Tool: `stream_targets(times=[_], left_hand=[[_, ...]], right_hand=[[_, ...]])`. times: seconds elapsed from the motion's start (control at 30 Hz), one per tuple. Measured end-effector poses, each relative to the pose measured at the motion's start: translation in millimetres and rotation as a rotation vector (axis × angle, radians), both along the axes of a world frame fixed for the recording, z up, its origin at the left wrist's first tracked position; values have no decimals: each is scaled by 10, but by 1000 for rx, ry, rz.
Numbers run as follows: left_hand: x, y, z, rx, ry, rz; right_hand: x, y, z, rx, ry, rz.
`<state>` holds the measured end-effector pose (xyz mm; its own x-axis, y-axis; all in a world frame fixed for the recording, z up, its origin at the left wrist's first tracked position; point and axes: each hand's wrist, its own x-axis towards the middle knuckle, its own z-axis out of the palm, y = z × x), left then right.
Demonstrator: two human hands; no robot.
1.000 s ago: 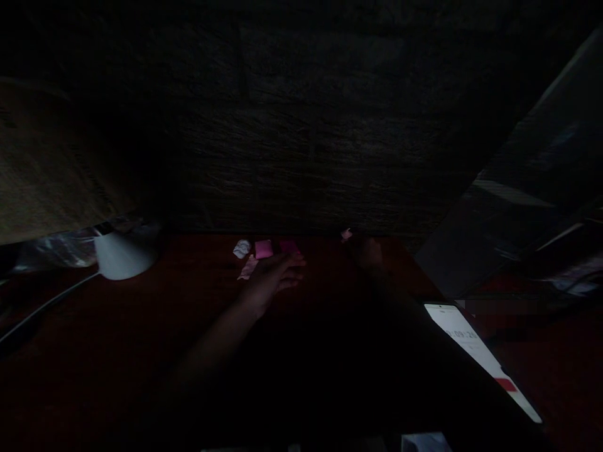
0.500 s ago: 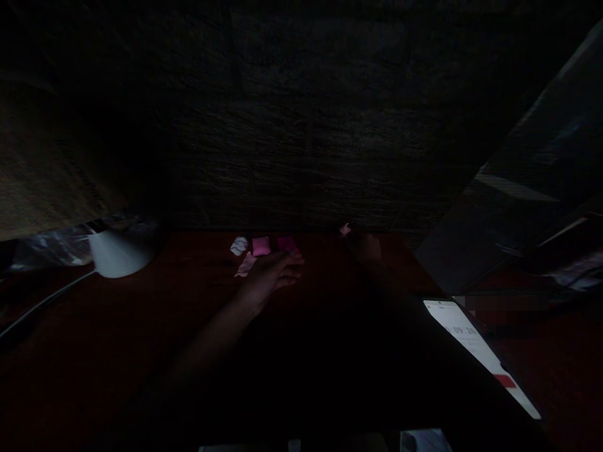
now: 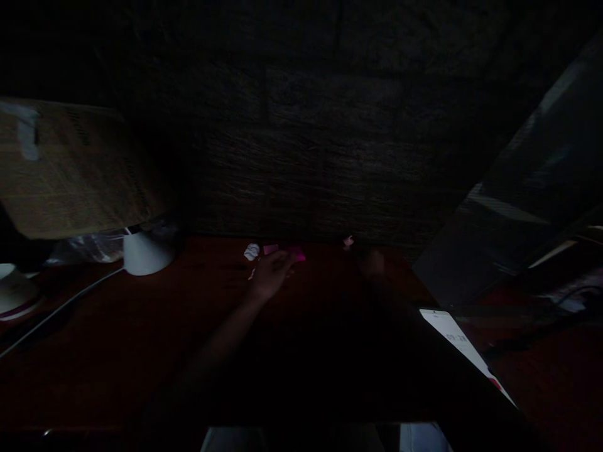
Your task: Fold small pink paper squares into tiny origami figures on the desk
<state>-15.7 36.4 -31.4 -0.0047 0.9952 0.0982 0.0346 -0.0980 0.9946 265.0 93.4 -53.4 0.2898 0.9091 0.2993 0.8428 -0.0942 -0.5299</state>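
1. Left hand point(image 3: 270, 274): bare, over the table, fingertips at the near side of a magenta piece point(image 3: 298, 253). Fingers look bent and close together; too dark to tell whether they pinch it or only rest against it.
2. Magenta piece: flat, smooth-looking, angular outline, saturated colour, at the far part of the table near the wall. Partly covered by the fingers.
3. Right hand point(image 3: 372, 262): bare, curled shape, mostly in shadow. Nearest thing is a pale pink scrap point(image 3: 348, 242), crumpled, ragged edge, just beyond the finger side. Can't tell if the fingers are clamped on it or apart.
4. Left of the magenta piece: pink square point(image 3: 271, 249), flat, straight far edge, lower part behind the left hand. Next to it a white wad point(image 3: 252, 252), wrinkled, paper-like, roundish.
5. Table point(image 3: 117, 339): reddish-brown, low sheen. Wall point(image 3: 301, 157) behind: rough, grooved blocks, dark joints.
6. Far left: white cone base point(image 3: 147, 256), matte, thin pale cable point(image 3: 66, 306) beside it; brown printed panel point(image 3: 80, 176) above, cardboard-like; clear crinkled plastic point(image 3: 98, 246) behind.
7. Right: phone point(image 3: 456, 339), flat slab, lit white screen with digits, partly hidden by the right forearm.
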Motion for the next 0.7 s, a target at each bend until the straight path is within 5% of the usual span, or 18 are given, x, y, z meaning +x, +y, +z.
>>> stream_targets(times=[0.17, 0.37, 0.53, 0.7], left_hand=[[-110, 94, -112, 187, 224, 130], [-234, 110, -124, 190, 743, 324], [-221, 55, -96, 108, 941, 206], [-311, 61, -114, 48, 827, 149]], right_hand=[[-124, -272, 58, 66, 67, -51], [-645, -447, 94, 126, 167, 137], [-1085, -598, 1, 211, 260, 337], [-1089, -632, -21, 231, 322, 418]])
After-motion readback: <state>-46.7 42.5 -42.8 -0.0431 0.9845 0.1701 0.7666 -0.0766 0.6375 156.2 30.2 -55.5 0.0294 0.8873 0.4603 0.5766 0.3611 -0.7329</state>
